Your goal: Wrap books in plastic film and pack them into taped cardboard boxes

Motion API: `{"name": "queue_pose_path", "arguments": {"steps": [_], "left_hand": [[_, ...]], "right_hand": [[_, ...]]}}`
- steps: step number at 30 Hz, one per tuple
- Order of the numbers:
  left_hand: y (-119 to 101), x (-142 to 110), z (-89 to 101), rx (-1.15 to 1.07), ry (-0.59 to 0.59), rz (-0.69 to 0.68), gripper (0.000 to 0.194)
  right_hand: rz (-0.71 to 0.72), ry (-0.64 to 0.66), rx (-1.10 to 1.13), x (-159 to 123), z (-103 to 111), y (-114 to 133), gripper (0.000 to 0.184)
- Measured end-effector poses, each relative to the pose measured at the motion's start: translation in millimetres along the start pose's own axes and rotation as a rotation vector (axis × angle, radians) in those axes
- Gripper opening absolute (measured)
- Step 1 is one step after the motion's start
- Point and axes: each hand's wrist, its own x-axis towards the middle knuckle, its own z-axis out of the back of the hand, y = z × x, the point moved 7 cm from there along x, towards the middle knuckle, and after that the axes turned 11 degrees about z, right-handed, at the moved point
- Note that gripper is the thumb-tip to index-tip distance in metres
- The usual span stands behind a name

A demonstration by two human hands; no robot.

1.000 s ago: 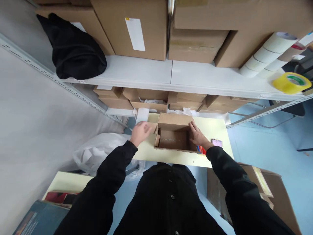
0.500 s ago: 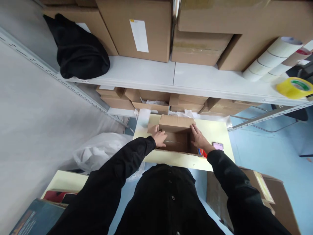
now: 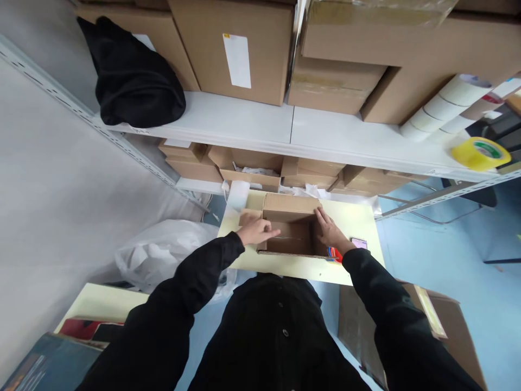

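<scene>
An open brown cardboard box (image 3: pixel 291 205) stands on a small pale yellow table (image 3: pixel 358 217) below me. My left hand (image 3: pixel 255 232) rests on the box's left rim, fingers stretched toward the inside, holding nothing. My right hand (image 3: pixel 329 231) lies flat against the box's right wall, fingers straight. The box's inside looks empty. A white paper slip (image 3: pixel 238 191) lies at the table's far left corner.
A red tape dispenser (image 3: pixel 335 254) and a phone (image 3: pixel 360 243) lie by my right wrist. White metal shelves (image 3: pixel 285 125) hold large cartons, a black bag (image 3: pixel 134 81), tape rolls (image 3: pixel 443 103) and yellow tape (image 3: pixel 480 153). A white plastic bag (image 3: pixel 163 252) sits at left.
My left hand put down the white slip at the table's far left and came back to the box's left rim. My right hand stayed on the right wall.
</scene>
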Motion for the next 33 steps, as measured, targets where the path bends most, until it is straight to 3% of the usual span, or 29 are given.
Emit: {"name": "queue_pose_path", "arguments": {"steps": [3,6,10,14,17,20,24,28,33], "left_hand": [[20.5,-15.7,9.9,-0.117,0.057,0.008,0.041],[42.6,-28.2,12.5,-0.082,0.072,0.038,0.023],[60.5,-41.3,13.2,0.139,-0.05,0.045,0.015],[43.2,-57.0,23.0,0.294,-0.331,0.01,0.02],[15.2,-59.1,27.1,0.237,-0.414,-0.045,0.022],[-0.8,-46.3,19.5,0.168,-0.299,-0.099,0.05],[18.3,-33.1,5.7,0.187,-0.146,-0.01,0.108],[40.6,-40.2,-4.7,0.22,-0.114,0.039,0.121],[40.4,-57.0,-22.8,0.265,-0.128,0.061,0.133]], "right_hand": [[0.026,0.013,-0.01,1.7,-1.9,4.2,0.111],[0.04,0.03,-0.032,3.9,-4.3,8.0,0.111],[0.038,0.054,-0.063,4.3,-4.6,10.0,0.112],[0.037,0.067,-0.079,3.3,-1.4,14.1,0.112],[0.042,0.072,-0.075,3.7,2.4,18.3,0.11],[0.051,0.1,-0.03,5.4,5.8,21.3,0.104],[-0.075,0.194,0.004,1.8,9.5,15.8,0.104],[-0.154,0.323,0.027,-19.3,8.4,17.5,0.114],[-0.233,0.395,0.065,-59.2,-3.9,28.7,0.134]]}}
